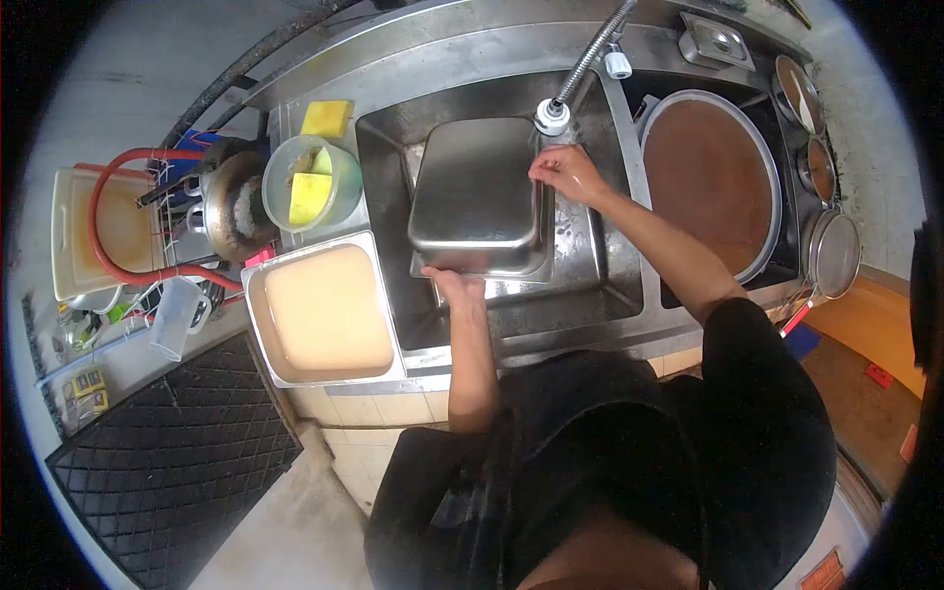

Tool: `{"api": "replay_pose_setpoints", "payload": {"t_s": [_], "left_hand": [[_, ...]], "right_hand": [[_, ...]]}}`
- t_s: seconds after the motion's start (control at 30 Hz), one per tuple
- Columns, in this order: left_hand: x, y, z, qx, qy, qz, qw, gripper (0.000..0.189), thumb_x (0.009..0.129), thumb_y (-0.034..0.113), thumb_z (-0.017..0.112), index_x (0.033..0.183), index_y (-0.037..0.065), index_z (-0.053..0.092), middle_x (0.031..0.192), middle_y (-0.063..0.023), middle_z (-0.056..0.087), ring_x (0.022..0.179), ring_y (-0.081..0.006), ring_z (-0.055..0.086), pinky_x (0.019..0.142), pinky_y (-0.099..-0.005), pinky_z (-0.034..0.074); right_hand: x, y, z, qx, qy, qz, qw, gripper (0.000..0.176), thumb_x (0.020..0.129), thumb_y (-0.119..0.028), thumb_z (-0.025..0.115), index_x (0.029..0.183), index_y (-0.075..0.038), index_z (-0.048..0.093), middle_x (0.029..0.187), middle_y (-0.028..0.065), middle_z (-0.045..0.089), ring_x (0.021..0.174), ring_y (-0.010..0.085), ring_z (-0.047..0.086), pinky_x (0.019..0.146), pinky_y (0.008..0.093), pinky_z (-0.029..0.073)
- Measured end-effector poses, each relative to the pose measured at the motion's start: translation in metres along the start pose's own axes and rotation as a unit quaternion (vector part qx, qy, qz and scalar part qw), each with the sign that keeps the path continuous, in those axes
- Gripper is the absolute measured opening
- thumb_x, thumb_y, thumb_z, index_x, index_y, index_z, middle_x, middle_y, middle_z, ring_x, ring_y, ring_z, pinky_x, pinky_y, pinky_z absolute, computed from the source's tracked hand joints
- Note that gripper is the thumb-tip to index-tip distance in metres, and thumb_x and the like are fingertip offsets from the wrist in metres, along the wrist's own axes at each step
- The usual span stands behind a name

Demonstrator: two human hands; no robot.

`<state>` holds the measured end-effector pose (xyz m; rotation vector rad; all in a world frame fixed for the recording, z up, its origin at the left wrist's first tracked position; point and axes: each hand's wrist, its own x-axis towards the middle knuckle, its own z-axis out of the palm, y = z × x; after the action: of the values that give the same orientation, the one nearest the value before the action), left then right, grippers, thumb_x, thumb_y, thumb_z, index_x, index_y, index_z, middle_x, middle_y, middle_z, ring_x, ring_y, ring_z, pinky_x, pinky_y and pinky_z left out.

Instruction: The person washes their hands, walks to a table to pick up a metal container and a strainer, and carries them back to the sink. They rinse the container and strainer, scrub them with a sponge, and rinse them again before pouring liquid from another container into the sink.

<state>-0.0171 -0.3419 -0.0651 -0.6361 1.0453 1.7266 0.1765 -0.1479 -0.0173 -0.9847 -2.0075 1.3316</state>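
A metal food pan (477, 192) is held bottom up over the sink (595, 280), its wet base facing me. My left hand (457, 290) grips its near rim, thumb up along the side and the other fingers hidden beneath. Beside the pan's right wall is my right hand (570, 175), fingers drawn together in a pinch with the tips right at the metal; I cannot tell what is in them. Just above that hand hangs the white spray head (553, 117) on its coiled metal hose (590, 54).
Left of the sink stand a pan of cream-coloured liquid (329, 310), a plastic tub (344, 192) with sponges, and a yellow sponge (326, 118). A large round vessel of brown liquid (708, 187) fills the right side. Strainers (836, 254) hang at far right.
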Motion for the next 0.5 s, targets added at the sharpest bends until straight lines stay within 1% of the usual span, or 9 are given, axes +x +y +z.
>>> {"api": "replay_pose_setpoints", "payload": {"t_s": [0.1,0.17,0.23,0.3,0.37,0.4,0.43,0.47,0.5], "left_hand": [[0.002,0.006,0.001,0.007,0.003,0.019,1.0,0.072,0.094,0.061,0.008,0.141,0.012,0.032,0.143,-0.0124,0.034,0.128,-0.0321,0.038,0.106,-0.0521,0.035],[0.005,0.008,-0.003,0.001,0.017,0.044,0.999,0.075,0.093,0.063,0.011,0.138,0.008,0.035,0.142,-0.0147,0.036,0.127,-0.0336,0.04,0.104,-0.0557,0.035],[0.006,0.01,-0.009,-0.017,0.005,0.024,1.0,0.074,0.093,0.063,0.012,0.137,0.009,0.036,0.141,-0.0144,0.037,0.126,-0.0331,0.04,0.102,-0.0559,0.037],[0.008,0.015,-0.001,-0.042,-0.012,0.006,0.999,0.073,0.094,0.063,0.013,0.136,0.009,0.038,0.141,-0.0141,0.037,0.125,-0.0327,0.041,0.101,-0.0561,0.038],[0.004,0.025,0.004,-0.026,0.045,0.012,0.999,0.072,0.094,0.062,0.014,0.136,0.01,0.038,0.14,-0.0136,0.037,0.124,-0.0327,0.042,0.099,-0.0566,0.04],[0.008,0.032,0.001,0.032,0.05,0.009,0.998,0.068,0.096,0.058,0.019,0.136,0.007,0.037,0.14,-0.0143,0.039,0.123,-0.0328,0.045,0.1,-0.0548,0.04],[0.016,0.04,0.001,0.019,0.053,0.012,0.998,0.068,0.096,0.058,0.019,0.136,0.007,0.037,0.14,-0.0143,0.039,0.123,-0.0328,0.045,0.1,-0.0548,0.04],[0.021,0.05,0.002,0.066,-0.017,-0.009,0.998,0.065,0.097,0.055,0.02,0.138,0.007,0.034,0.14,-0.0138,0.039,0.123,-0.0327,0.045,0.1,-0.0527,0.041],[0.026,0.057,-0.001,0.109,-0.082,-0.028,0.99,0.063,0.098,0.052,0.021,0.14,0.007,0.032,0.141,-0.0133,0.039,0.124,-0.0327,0.045,0.1,-0.0507,0.042]], "right_hand": [[-0.007,-0.018,0.003,-0.03,-0.026,-0.018,0.999,0.008,0.079,-0.009,0.067,0.08,-0.001,0.068,0.075,0.0083,0.064,0.066,0.0164,0.061,0.063,0.0285,0.048],[-0.008,-0.014,0.001,-0.028,-0.033,-0.018,0.999,0.008,0.079,-0.009,0.068,0.08,-0.001,0.068,0.076,0.0088,0.064,0.067,0.0165,0.061,0.063,0.0282,0.048],[-0.007,0.004,-0.008,-0.084,0.022,0.019,0.996,0.01,0.079,-0.011,0.069,0.08,-0.001,0.067,0.077,0.009,0.064,0.068,0.0175,0.062,0.064,0.029,0.049],[-0.023,-0.004,-0.002,-0.074,0.004,0.016,0.997,0.01,0.079,-0.012,0.069,0.081,-0.001,0.067,0.078,0.0097,0.064,0.069,0.0179,0.062,0.065,0.0294,0.049],[-0.035,-0.018,-0.003,-0.04,-0.095,0.014,0.995,0.01,0.079,-0.013,0.069,0.08,-0.002,0.068,0.079,0.0093,0.064,0.072,0.0189,0.063,0.067,0.0312,0.05],[-0.036,-0.002,-0.012,-0.081,-0.061,0.005,0.995,0.013,0.08,-0.015,0.07,0.085,-0.003,0.068,0.086,0.0094,0.065,0.078,0.019,0.063,0.071,0.0325,0.05],[-0.034,0.02,-0.021,-0.059,0.054,0.043,0.996,0.018,0.081,-0.018,0.07,0.09,-0.003,0.067,0.092,0.0102,0.065,0.083,0.0195,0.063,0.075,0.0327,0.05],[-0.031,0.044,-0.032,-0.038,0.162,0.077,0.983,0.023,0.081,-0.02,0.07,0.096,-0.003,0.066,0.098,0.011,0.064,0.088,0.0201,0.063,0.078,0.033,0.05],[-0.026,0.059,-0.049,-0.046,0.214,0.122,0.968,0.039,0.084,-0.028,0.068,0.109,0.001,0.06,0.107,0.0144,0.062,0.095,0.0214,0.061,0.083,0.0315,0.049]]}}
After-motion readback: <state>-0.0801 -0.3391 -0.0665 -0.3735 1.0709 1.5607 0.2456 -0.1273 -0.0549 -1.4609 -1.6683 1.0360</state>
